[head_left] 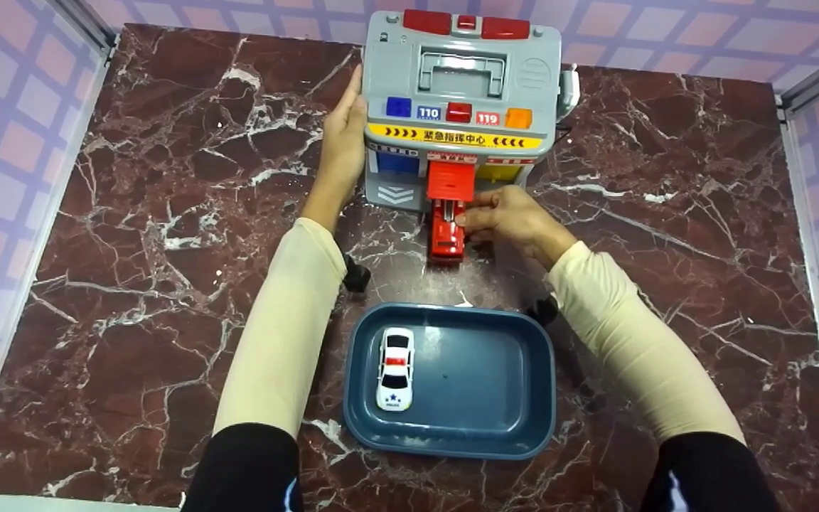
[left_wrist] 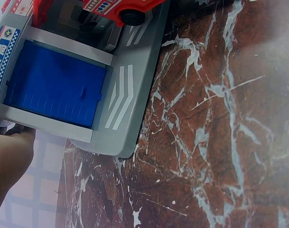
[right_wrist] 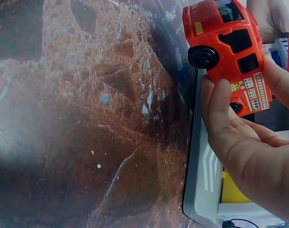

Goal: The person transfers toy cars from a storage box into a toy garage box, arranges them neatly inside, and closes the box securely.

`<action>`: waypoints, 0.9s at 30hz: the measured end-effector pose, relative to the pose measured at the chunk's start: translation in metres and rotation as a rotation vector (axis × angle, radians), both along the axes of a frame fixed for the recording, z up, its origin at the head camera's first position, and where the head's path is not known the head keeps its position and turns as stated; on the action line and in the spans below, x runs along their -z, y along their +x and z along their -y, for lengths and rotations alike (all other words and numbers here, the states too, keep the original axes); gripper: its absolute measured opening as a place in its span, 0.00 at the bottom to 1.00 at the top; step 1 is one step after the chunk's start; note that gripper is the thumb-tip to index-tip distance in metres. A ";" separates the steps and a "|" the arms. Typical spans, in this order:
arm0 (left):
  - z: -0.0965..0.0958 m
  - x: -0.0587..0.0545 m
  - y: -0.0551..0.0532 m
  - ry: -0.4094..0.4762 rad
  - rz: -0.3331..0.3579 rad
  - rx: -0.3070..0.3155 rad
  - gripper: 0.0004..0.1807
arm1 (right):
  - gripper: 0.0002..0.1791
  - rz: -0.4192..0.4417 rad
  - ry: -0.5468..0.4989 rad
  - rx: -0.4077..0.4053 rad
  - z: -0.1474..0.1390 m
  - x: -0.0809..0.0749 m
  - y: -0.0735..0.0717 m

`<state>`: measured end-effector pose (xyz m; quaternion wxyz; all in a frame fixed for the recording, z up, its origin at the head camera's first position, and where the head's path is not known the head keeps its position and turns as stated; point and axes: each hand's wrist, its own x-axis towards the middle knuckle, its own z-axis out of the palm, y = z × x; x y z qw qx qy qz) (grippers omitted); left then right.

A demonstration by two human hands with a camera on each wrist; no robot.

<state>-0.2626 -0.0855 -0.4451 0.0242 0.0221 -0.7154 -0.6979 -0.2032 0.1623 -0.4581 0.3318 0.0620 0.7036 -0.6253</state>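
A grey toy emergency station with a carrying handle stands at the back of the marbled table. My left hand lies along its left side with fingers extended, steadying contact at the wall. A red toy fire truck sits half inside the middle bay, under a raised red door. The thumb and fingers of my right hand pinch the truck by its sides; in the right wrist view its cab points out of the bay. The blue door on the left is down, as is the yellow door.
In front of the station, a dark blue tray holds a white toy police car at its left. Checked panels enclose the table at the back and sides.
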 end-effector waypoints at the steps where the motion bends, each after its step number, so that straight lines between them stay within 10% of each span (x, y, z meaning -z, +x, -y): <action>1: 0.000 0.000 0.000 0.005 0.003 0.001 0.27 | 0.24 0.000 -0.001 0.001 0.000 0.001 0.000; 27: 0.000 0.001 0.000 0.012 -0.015 0.007 0.27 | 0.22 -0.034 0.013 0.136 0.010 0.001 -0.008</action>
